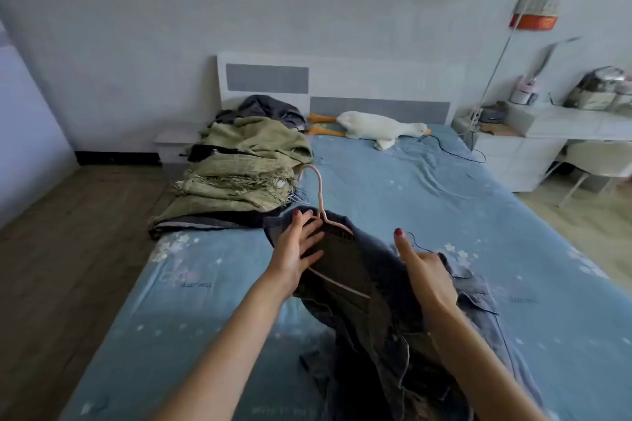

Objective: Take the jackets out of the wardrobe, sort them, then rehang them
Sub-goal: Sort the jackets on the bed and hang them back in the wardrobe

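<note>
I see the left hand (299, 249) flat on the hanger (323, 212), hook pointing away; right hand (425, 270) pinches jacket (369, 311) beside it.

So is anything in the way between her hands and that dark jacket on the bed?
Nothing visible. The left hand rests on the dark jacket beside the pink hanger, and the right hand pinches its fabric.

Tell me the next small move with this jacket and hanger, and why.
Probably slide the hanger further into the right shoulder. The jacket lies open on the bed; the left hand rests flat on collar and hanger, the right hand grips the other side's fabric. The hanger looks only partly seated, its hook lying free.
</note>
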